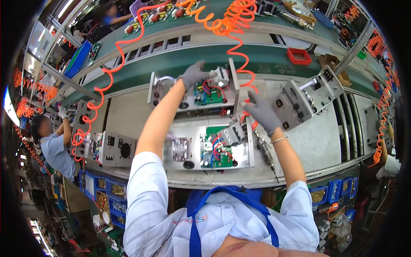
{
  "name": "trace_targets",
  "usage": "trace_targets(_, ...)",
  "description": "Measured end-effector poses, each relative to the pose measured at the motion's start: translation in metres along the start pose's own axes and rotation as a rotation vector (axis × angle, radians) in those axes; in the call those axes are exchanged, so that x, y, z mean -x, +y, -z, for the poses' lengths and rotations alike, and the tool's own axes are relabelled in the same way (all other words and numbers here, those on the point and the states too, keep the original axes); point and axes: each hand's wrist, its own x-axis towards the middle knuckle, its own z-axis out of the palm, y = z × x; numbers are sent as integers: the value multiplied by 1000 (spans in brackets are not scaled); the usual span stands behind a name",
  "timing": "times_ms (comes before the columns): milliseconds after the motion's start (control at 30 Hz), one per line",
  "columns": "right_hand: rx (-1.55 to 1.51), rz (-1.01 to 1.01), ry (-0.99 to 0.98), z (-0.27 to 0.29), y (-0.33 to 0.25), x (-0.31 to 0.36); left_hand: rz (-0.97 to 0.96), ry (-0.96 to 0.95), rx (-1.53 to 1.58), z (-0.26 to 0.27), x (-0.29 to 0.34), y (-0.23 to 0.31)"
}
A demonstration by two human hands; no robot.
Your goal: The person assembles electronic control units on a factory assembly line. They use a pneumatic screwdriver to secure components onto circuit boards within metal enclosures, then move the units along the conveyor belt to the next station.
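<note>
My left hand [195, 76], in a grey glove, reaches over the farther open metal chassis [205, 107]. Its fingers stretch toward a pale grey block-shaped part [221, 77] above a green circuit board [209, 95] with red and blue wires; whether they touch it I cannot tell. My right hand [263, 113], also gloved, hovers right of that chassis with fingers apart, beside a coiled orange air hose [248, 85]. Closer to me lies a second open chassis [195, 147] with a similar green board [212, 156] and grey block [233, 133]. A power screwdriver [265, 150] rests to its right.
A grey metal unit [295, 103] stands at an angle on the right, another [117, 150] on the left. Beyond runs a green conveyor belt [269, 64] with a red parts tray [299, 56]. Blue bins [116, 188] sit below the bench. A co-worker [55, 141] is at left.
</note>
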Motion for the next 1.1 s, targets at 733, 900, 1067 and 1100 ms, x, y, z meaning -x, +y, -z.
trace_targets(733, 189, -6, -277, -63, 67, -82, -19, -671, -6, -50, -32, 38)
trace_targets(900, 227, 31, -233, -71, 73, -78, -90, -63, -577, -80, 12, 47)
trace_targets(1067, 230, 0, -258, -63, 68, -80, -133, 207, -634, -101, 20, 51)
trace_targets(1100, 233, 5, -266, -63, 67, -79, -138, 223, -647, -105, 22, 49)
